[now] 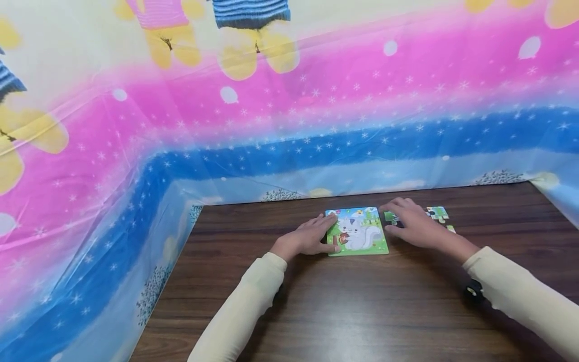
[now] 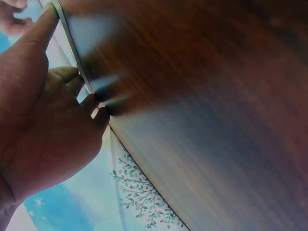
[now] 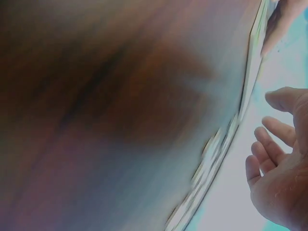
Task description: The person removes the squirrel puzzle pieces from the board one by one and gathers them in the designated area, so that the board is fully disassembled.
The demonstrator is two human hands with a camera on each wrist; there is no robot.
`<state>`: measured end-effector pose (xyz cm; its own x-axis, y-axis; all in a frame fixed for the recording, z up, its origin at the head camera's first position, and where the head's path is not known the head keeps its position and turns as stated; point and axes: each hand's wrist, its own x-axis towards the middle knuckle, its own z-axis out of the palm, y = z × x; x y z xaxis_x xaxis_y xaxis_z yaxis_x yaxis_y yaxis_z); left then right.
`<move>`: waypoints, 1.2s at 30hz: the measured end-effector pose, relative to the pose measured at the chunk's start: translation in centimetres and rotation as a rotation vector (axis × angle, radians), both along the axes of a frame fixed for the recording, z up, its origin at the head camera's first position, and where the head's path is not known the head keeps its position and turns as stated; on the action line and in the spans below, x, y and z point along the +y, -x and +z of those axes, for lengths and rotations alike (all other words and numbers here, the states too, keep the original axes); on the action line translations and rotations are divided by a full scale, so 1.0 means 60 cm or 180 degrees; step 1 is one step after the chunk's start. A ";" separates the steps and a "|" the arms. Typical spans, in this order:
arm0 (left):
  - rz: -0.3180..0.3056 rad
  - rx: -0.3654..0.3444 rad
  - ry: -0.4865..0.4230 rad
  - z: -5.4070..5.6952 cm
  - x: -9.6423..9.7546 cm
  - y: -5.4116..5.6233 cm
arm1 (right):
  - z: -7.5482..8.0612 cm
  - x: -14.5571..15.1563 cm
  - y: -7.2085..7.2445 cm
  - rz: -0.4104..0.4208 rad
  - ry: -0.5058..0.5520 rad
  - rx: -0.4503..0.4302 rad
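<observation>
A square picture puzzle [image 1: 362,236] showing a grey-white squirrel lies flat on the dark wooden table. My left hand [image 1: 311,236] rests at its left edge, fingers over the upper corner and thumb at the lower one. In the left wrist view, the left hand [image 2: 53,110] has its fingers extended along the board's thin edge. Just right of the puzzle, my right hand [image 1: 416,223] is held low with loosely bent fingers. Loose jigsaw pieces [image 1: 437,213] lie beyond and beside it, partly hidden. The right wrist view shows the right hand [image 3: 281,159] with nothing between thumb and fingers.
The wooden table [image 1: 334,311] stretches toward me and to both sides. Behind it and along the left hangs a printed cloth [image 1: 289,125] in pink, blue and cream. A black wrist device [image 1: 473,290] sits under the right sleeve.
</observation>
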<state>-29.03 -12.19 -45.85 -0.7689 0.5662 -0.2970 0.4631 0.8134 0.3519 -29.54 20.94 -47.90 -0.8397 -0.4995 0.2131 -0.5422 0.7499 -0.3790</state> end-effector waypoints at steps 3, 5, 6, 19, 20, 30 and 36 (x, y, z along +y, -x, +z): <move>-0.0017 -0.0001 -0.0007 0.001 -0.001 -0.001 | 0.000 -0.039 0.004 0.0134 0.0066 -0.0070; -0.0016 0.0013 -0.0016 0.001 -0.001 -0.002 | 0.000 -0.063 0.008 0.0207 0.0114 -0.0126; -0.0017 0.0020 -0.0020 0.001 -0.001 -0.002 | 0.000 -0.074 0.009 0.0226 0.0125 -0.0156; -0.0062 0.0096 -0.0006 0.002 -0.001 -0.010 | -0.002 -0.163 0.003 0.0089 -0.0142 -0.0236; -0.0052 0.0119 0.0005 -0.002 -0.001 -0.007 | -0.004 -0.166 0.002 0.0096 -0.0158 -0.0256; 0.0018 0.0046 0.0007 0.000 -0.002 -0.006 | -0.004 -0.176 0.001 0.0148 -0.0163 -0.0371; 0.0030 0.0031 -0.0014 0.001 -0.002 -0.008 | -0.005 -0.176 0.002 0.0226 -0.0040 -0.0510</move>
<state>-28.57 -12.29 -45.82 -0.7771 0.5601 -0.2869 0.4588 0.8163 0.3510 -29.65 10.36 -48.22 -0.8250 -0.5604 0.0726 -0.5273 0.7172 -0.4556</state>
